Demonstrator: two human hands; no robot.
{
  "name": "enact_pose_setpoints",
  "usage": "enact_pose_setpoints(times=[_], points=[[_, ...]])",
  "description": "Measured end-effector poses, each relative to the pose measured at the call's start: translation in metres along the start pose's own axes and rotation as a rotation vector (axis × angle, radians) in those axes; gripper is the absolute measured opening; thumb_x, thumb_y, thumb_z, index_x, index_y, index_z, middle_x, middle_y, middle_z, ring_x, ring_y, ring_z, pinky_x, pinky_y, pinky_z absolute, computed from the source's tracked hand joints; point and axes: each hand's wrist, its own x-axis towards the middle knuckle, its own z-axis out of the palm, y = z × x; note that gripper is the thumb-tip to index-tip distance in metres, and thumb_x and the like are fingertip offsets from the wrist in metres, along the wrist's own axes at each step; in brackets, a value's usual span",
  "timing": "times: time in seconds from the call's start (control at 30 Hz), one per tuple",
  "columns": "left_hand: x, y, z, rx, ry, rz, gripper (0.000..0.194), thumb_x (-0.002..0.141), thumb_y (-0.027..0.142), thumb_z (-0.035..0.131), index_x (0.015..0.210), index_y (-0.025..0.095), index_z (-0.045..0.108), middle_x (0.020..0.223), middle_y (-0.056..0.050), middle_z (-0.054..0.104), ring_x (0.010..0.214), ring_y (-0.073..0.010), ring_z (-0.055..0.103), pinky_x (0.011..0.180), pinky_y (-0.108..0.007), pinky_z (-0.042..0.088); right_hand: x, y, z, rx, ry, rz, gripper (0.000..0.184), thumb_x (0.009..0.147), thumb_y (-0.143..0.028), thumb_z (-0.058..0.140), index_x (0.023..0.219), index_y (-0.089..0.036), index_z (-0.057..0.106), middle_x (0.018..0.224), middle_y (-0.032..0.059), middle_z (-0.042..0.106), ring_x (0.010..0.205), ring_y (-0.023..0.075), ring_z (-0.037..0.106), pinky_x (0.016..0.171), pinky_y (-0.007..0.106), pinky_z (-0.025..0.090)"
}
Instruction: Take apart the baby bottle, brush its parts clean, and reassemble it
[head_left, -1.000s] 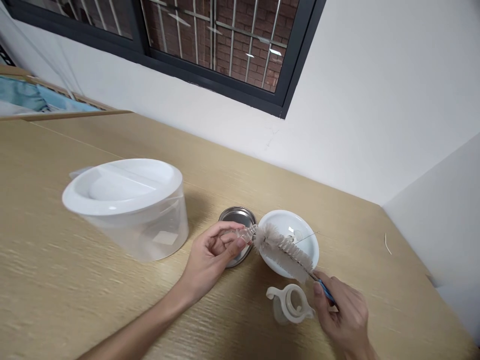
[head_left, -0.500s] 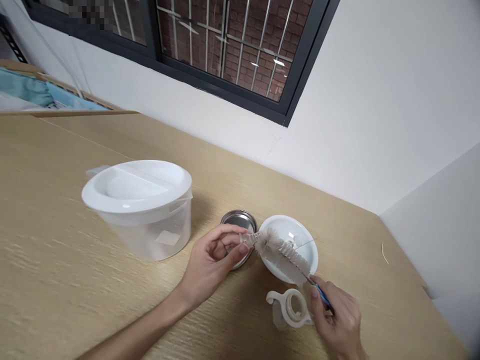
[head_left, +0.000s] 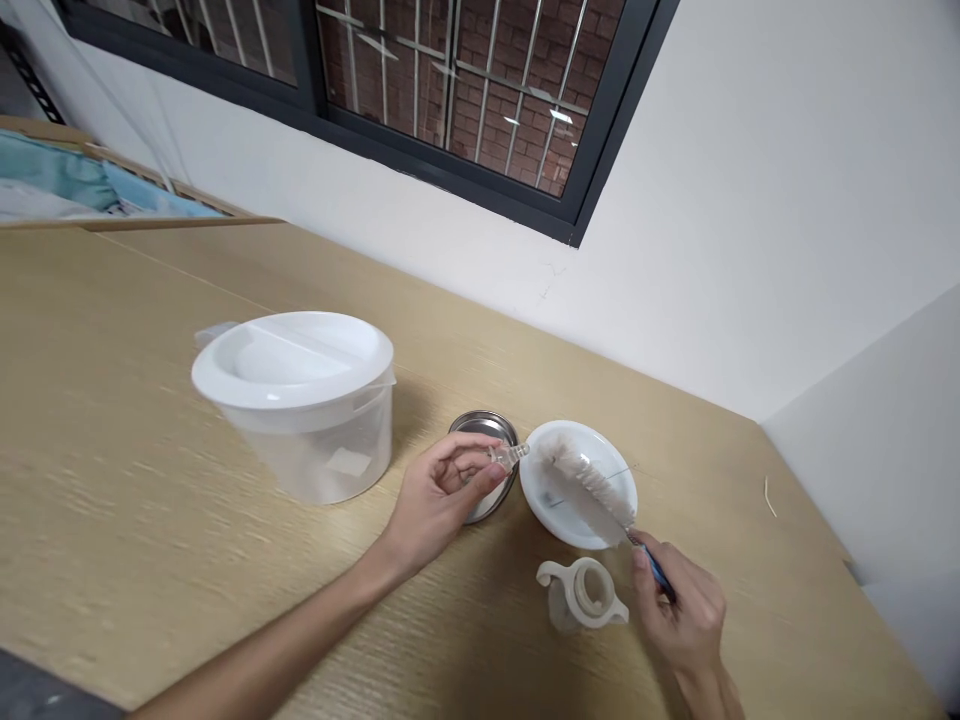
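My left hand [head_left: 439, 500] pinches a small clear plastic piece [head_left: 508, 456] between thumb and fingers, just above a round metal lid [head_left: 487, 432]. My right hand [head_left: 682, 605] grips the blue handle of a white bottle brush [head_left: 589, 478], fingers closed round it. The bristle end points at the clear piece and sits a little apart from its tip. The brush lies over a white dish [head_left: 577, 520]. A cream ring cap with two tabs [head_left: 583, 595] stands on the table just left of my right hand.
A clear round tub with a white lid [head_left: 300, 400] stands on the wooden table [head_left: 150, 500] to the left. A white wall and a barred window run along the back. A white panel bounds the table's right side. A small pale sliver [head_left: 766, 495] lies near it.
The brush has drawn back out of the clear piece, towards my right hand. The view has shifted, so the tub sits further right in the picture. My left hand keeps its pinch.
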Motion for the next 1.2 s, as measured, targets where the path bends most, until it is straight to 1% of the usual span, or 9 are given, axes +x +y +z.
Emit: enact_pose_setpoints(times=[0.1, 0.3, 0.4, 0.53, 0.67, 0.77, 0.9, 1.03, 1.2], points=[[-0.002, -0.005, 0.001, -0.007, -0.003, -0.009, 0.033, 0.072, 0.032, 0.086, 0.094, 0.014, 0.069, 0.095, -0.010, 0.075, 0.075, -0.0145, 0.070, 0.072, -0.023, 0.057, -0.001, -0.001, 0.003, -0.016, -0.031, -0.004, 0.018, 0.092, -0.012, 0.060, 0.109, -0.011, 0.066, 0.065, -0.0007, 0.057, 0.047, 0.0076, 0.045, 0.050, 0.022, 0.038], [-0.003, -0.002, 0.003, -0.008, -0.009, -0.010, 0.032, 0.072, 0.031, 0.085, 0.094, 0.014, 0.070, 0.090, -0.009, 0.076, 0.078, -0.0160, 0.071, 0.075, -0.025, 0.058, 0.001, -0.002, -0.002, -0.076, 0.034, 0.033, 0.015, 0.093, -0.013, 0.059, 0.106, -0.012, 0.067, 0.066, -0.0002, 0.060, 0.046, 0.0065, 0.045, 0.050, 0.021, 0.038], [-0.003, -0.001, 0.003, -0.010, -0.003, -0.006, 0.031, 0.073, 0.030, 0.085, 0.094, 0.014, 0.070, 0.094, -0.010, 0.076, 0.078, -0.0160, 0.072, 0.075, -0.025, 0.058, 0.003, -0.003, -0.003, -0.063, 0.002, 0.021, 0.014, 0.093, -0.012, 0.059, 0.105, -0.012, 0.067, 0.068, 0.0004, 0.062, 0.046, 0.0065, 0.045, 0.050, 0.021, 0.039], [-0.003, -0.003, 0.002, -0.008, -0.011, -0.008, 0.029, 0.074, 0.030, 0.084, 0.095, 0.015, 0.070, 0.096, -0.009, 0.076, 0.078, -0.0143, 0.071, 0.072, -0.022, 0.058, 0.001, -0.002, -0.001, -0.028, -0.038, 0.004, 0.018, 0.092, -0.010, 0.060, 0.109, -0.011, 0.065, 0.067, -0.0002, 0.059, 0.048, 0.0068, 0.044, 0.051, 0.022, 0.038], [-0.004, -0.001, 0.002, 0.003, -0.010, -0.014, 0.028, 0.074, 0.029, 0.084, 0.095, 0.015, 0.071, 0.097, -0.009, 0.077, 0.080, -0.0144, 0.072, 0.071, -0.021, 0.058, -0.001, -0.001, -0.002, -0.053, -0.018, 0.016, 0.019, 0.091, -0.010, 0.061, 0.110, -0.011, 0.065, 0.069, 0.0004, 0.060, 0.048, 0.0067, 0.043, 0.051, 0.022, 0.037], [-0.005, 0.002, 0.002, 0.019, -0.006, -0.023, 0.027, 0.075, 0.030, 0.084, 0.094, 0.016, 0.071, 0.093, -0.008, 0.077, 0.079, -0.0149, 0.072, 0.070, -0.020, 0.058, 0.000, -0.002, -0.004, -0.061, -0.010, 0.014, 0.021, 0.091, -0.009, 0.061, 0.111, -0.012, 0.065, 0.066, -0.0014, 0.057, 0.047, 0.0065, 0.041, 0.050, 0.023, 0.036], [-0.006, 0.002, 0.002, 0.025, -0.002, -0.029, 0.027, 0.075, 0.031, 0.084, 0.094, 0.016, 0.072, 0.092, -0.008, 0.078, 0.079, -0.0153, 0.073, 0.070, -0.020, 0.058, 0.000, -0.004, -0.006, -0.061, 0.001, 0.024, 0.024, 0.090, -0.008, 0.062, 0.113, -0.013, 0.065, 0.066, -0.0013, 0.057, 0.048, 0.0070, 0.042, 0.050, 0.023, 0.036], [-0.004, 0.002, 0.001, 0.037, 0.005, -0.014, 0.027, 0.075, 0.030, 0.085, 0.094, 0.017, 0.071, 0.094, -0.007, 0.078, 0.081, -0.0144, 0.073, 0.071, -0.018, 0.058, -0.001, -0.005, -0.008, -0.096, 0.021, 0.016, 0.025, 0.090, -0.009, 0.062, 0.114, -0.014, 0.066, 0.071, 0.0008, 0.062, 0.050, 0.0074, 0.045, 0.052, 0.024, 0.039], [-0.002, 0.004, -0.001, 0.046, 0.021, 0.018, 0.030, 0.075, 0.032, 0.085, 0.095, 0.016, 0.070, 0.087, -0.006, 0.078, 0.077, -0.0139, 0.074, 0.070, -0.018, 0.058, 0.001, -0.007, -0.011, -0.090, 0.049, -0.005, 0.024, 0.089, -0.007, 0.063, 0.113, -0.011, 0.067, 0.066, -0.0002, 0.059, 0.050, 0.0074, 0.044, 0.051, 0.023, 0.037]])
